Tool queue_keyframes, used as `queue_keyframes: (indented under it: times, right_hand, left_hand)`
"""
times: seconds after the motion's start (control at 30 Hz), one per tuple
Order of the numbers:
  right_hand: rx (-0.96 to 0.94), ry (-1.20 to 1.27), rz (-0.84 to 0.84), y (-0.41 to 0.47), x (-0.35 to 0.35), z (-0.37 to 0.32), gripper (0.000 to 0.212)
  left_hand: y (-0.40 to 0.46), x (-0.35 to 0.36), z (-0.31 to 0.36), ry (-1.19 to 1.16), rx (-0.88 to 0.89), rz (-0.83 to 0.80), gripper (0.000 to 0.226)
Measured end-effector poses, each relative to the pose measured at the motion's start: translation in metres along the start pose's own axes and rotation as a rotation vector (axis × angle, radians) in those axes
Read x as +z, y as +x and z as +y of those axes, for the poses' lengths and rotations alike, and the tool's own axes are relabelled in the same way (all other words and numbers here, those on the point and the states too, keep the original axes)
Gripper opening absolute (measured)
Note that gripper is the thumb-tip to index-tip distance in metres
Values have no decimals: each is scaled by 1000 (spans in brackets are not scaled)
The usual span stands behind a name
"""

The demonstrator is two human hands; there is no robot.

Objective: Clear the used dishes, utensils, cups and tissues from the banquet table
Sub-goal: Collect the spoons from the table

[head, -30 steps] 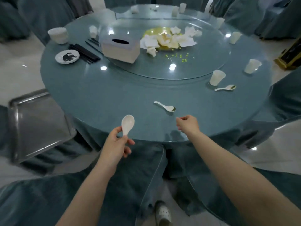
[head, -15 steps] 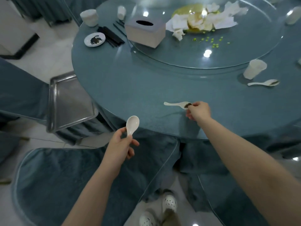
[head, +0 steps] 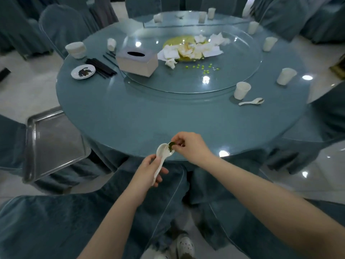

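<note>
Head view: our left hand [head: 148, 170] fingers curl round a spoon [head: 162, 156] handle while right hand [head: 188, 145] fingertips pinch a second, dirty spoon [head: 171, 145] at its bowl, nesting them, we judge, for one carry.

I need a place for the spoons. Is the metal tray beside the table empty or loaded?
Empty, as far as visible: the metal tray shows only bare steel inside its rim. It rests on a chair left of the table.
</note>
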State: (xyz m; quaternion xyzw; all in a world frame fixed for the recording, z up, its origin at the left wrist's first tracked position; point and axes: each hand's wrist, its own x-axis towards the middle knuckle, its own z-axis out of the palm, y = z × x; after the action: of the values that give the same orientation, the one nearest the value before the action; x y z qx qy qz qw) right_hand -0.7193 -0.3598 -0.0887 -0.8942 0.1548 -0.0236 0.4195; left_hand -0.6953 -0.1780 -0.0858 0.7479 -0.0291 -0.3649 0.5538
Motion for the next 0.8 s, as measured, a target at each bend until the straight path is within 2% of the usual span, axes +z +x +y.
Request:
queue_keyframes:
  times: [0.1,0.27,0.57,0.8]
  right_hand:
    - [28,-8,63,-15,-14,1,17]
    - [68,-14,141,-30,-21,0,26]
    - [172,49,306,-45,-44,14,11]
    - [400,-5,361,-27,-105,99,6]
  left_hand:
    - [-6,8,6,32,10,-113,19]
    - [-5,18,19,142,134,-187,23]
    - [11,34,41,152,150,-212,33]
    - [62,66,72,178,170,-206,24]
